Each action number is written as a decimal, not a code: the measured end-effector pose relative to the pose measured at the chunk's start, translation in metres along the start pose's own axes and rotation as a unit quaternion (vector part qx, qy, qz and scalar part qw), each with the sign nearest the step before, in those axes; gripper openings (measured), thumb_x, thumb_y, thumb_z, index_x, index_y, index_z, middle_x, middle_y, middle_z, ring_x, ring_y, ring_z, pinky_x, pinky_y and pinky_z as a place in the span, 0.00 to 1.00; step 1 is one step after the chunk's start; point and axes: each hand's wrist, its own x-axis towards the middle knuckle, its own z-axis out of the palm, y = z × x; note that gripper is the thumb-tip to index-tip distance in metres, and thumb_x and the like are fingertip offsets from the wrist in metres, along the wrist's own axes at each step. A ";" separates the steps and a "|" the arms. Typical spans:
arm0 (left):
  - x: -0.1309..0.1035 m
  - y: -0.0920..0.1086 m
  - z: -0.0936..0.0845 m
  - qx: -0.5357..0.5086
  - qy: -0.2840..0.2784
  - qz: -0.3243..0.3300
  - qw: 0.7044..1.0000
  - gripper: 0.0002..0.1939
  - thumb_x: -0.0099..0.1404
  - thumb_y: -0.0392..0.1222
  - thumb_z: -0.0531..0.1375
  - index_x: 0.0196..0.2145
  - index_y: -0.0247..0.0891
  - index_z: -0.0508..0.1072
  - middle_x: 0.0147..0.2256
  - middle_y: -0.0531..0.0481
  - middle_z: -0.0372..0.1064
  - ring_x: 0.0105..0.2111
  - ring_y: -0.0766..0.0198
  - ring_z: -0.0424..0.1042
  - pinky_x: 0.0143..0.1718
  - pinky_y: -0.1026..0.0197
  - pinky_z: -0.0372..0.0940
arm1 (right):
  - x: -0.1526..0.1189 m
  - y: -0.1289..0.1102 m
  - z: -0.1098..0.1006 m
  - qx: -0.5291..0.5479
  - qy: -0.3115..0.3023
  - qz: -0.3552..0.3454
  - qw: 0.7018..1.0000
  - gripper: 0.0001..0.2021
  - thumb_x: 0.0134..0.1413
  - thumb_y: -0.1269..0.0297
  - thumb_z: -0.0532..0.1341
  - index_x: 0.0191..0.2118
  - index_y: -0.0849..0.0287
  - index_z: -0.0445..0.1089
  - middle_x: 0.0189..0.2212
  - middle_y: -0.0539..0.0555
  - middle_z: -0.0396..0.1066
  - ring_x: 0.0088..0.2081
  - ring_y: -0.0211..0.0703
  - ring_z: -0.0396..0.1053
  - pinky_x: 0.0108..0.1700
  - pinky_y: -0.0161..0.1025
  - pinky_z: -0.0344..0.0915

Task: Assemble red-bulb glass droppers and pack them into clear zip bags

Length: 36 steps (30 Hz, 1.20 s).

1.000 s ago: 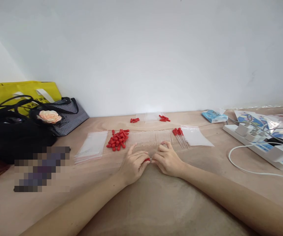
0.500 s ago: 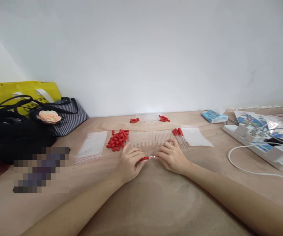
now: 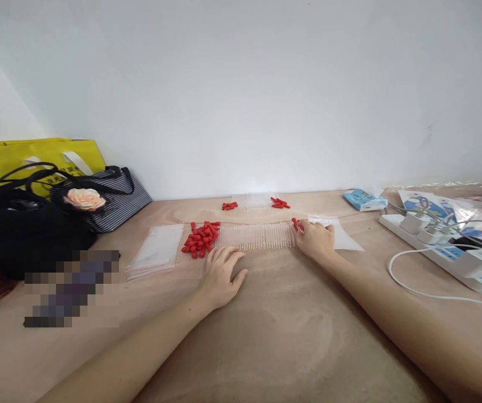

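Observation:
My left hand (image 3: 223,278) is open above the table, palm down, fingers apart and holding nothing. It is just in front of a heap of red rubber bulbs (image 3: 199,238) and the left end of a row of clear glass tubes (image 3: 258,237). My right hand (image 3: 317,239) is at the right end of that row, its fingers closed around a red-bulbed dropper (image 3: 300,225). Most of that dropper and the other finished droppers there are hidden beneath the hand. A clear plastic bag (image 3: 345,235) lies partly behind my right hand.
Left of the bulbs lies a stack of clear bags (image 3: 155,252). Small red bulbs (image 3: 230,206) and more tubes (image 3: 260,201) are near the wall. A power strip (image 3: 446,252) with cables and a blue tissue pack (image 3: 364,199) are at right; bags (image 3: 115,196) stand left.
My right hand has carried the dropper from between my hands to the right, onto the droppers beside the tube row. My left hand has let go of the red bulb and opened.

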 end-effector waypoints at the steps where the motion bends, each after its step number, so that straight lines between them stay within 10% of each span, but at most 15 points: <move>1: 0.000 0.000 0.000 0.000 -0.002 -0.001 1.000 0.13 0.57 0.40 0.55 0.41 0.39 0.67 0.44 0.45 0.63 0.45 0.53 0.61 0.48 0.45 0.53 | 0.001 -0.002 0.001 -0.003 -0.004 0.003 1.000 0.15 0.54 0.63 0.47 0.41 0.58 0.67 0.34 0.59 0.70 0.38 0.49 0.64 0.38 0.44 0.44; 25: -0.001 0.001 -0.001 0.034 0.025 -0.013 0.999 0.07 0.56 0.41 0.57 0.33 0.40 0.70 0.37 0.46 0.65 0.39 0.55 0.63 0.39 0.50 0.56 | 0.023 -0.024 0.005 -0.042 -0.127 0.029 0.991 0.12 0.45 0.71 0.51 0.34 0.62 0.70 0.33 0.61 0.71 0.39 0.52 0.66 0.43 0.52 0.46; 36: 0.016 -0.053 -0.023 0.148 0.111 -0.159 0.970 0.06 0.55 0.44 0.57 0.29 0.41 0.70 0.33 0.47 0.66 0.37 0.53 0.63 0.35 0.53 0.55 | 0.005 -0.028 -0.016 -0.052 -0.105 -0.043 0.992 0.13 0.51 0.70 0.49 0.35 0.65 0.69 0.36 0.65 0.69 0.41 0.53 0.64 0.40 0.47 0.50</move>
